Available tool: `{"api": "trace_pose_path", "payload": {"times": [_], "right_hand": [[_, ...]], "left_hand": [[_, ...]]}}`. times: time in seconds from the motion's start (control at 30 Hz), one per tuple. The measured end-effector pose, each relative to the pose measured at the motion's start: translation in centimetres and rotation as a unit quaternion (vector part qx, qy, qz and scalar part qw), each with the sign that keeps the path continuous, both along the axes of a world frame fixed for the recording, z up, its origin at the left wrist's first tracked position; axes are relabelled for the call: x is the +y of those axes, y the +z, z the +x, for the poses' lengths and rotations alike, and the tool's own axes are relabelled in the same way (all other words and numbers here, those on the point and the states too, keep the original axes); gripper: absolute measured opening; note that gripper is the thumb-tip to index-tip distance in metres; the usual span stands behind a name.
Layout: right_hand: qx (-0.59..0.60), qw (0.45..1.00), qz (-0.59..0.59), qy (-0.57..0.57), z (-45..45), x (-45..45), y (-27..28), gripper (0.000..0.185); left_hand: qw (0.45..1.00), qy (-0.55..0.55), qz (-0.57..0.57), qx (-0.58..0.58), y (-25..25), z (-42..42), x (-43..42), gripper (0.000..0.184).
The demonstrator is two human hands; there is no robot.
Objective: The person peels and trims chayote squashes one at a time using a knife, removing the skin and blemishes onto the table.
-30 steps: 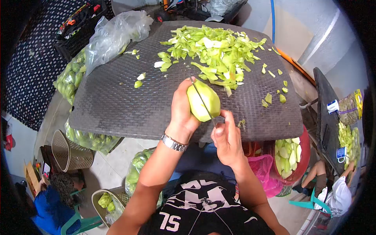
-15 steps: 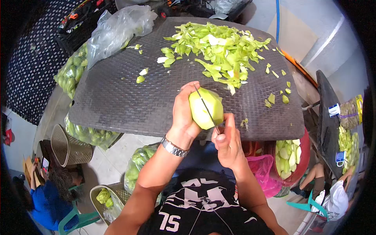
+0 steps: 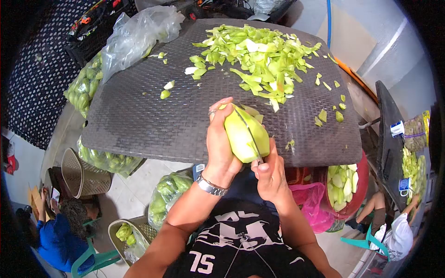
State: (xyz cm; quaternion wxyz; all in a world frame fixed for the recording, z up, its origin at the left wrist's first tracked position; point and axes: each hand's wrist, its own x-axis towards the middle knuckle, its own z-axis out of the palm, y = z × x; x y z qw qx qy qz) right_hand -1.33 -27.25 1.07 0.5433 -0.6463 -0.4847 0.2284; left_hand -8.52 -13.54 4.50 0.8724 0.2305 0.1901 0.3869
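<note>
A peeled pale green vegetable (image 3: 242,139) is held above the near edge of the dark woven table (image 3: 148,111). My left hand (image 3: 219,143) wraps round its left side. My right hand (image 3: 270,176) is closed on a knife (image 3: 249,131), whose thin blade lies slantwise across the vegetable's upper face. The knife's handle is mostly hidden in my fingers. Beyond my hands a heap of green peelings (image 3: 264,55) lies on the table, with loose scraps (image 3: 322,116) to its right.
A red tub (image 3: 360,185) of cut pieces and a pink bag (image 3: 313,204) are below the table's right edge. Bags of green vegetables (image 3: 84,88) line the left. Baskets (image 3: 81,178) stand on the floor. A person in blue (image 3: 60,238) is lower left, another in white (image 3: 399,236) lower right.
The vegetable has moved slightly down and right and tilted in my left hand. My right hand and the knife have shifted a little lower, and a piece of peel now shows behind the blade.
</note>
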Motion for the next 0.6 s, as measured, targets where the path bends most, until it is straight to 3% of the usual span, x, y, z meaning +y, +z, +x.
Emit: {"api": "trace_pose_path", "payload": {"times": [0.17, 0.27, 0.3, 0.43, 0.6], "right_hand": [[-0.017, 1.000, 0.020, -0.003, -0.5, -0.3, 0.6, 0.083], [-0.042, 0.998, 0.046, -0.006, -0.8, -0.2, 0.7, 0.081], [-0.039, 0.999, 0.035, -0.006, -0.9, -0.2, 0.7, 0.081], [-0.032, 0.999, -0.002, -0.014, -1.1, -0.4, 0.5, 0.079], [-0.012, 1.000, -0.016, -0.017, -0.9, -0.8, -0.1, 0.075]], "left_hand": [[1.000, 0.004, 0.002, -0.013, 0.7, -0.2, -0.5, 0.041], [0.965, -0.198, -0.147, -0.091, 0.1, -0.8, 2.9, 0.036], [0.966, -0.203, -0.148, -0.063, 0.0, -0.4, 3.3, 0.045], [0.979, -0.172, -0.105, -0.028, -2.1, 0.1, 3.4, 0.040], [0.989, -0.122, -0.048, -0.072, -1.9, 0.2, 2.9, 0.041]]}}
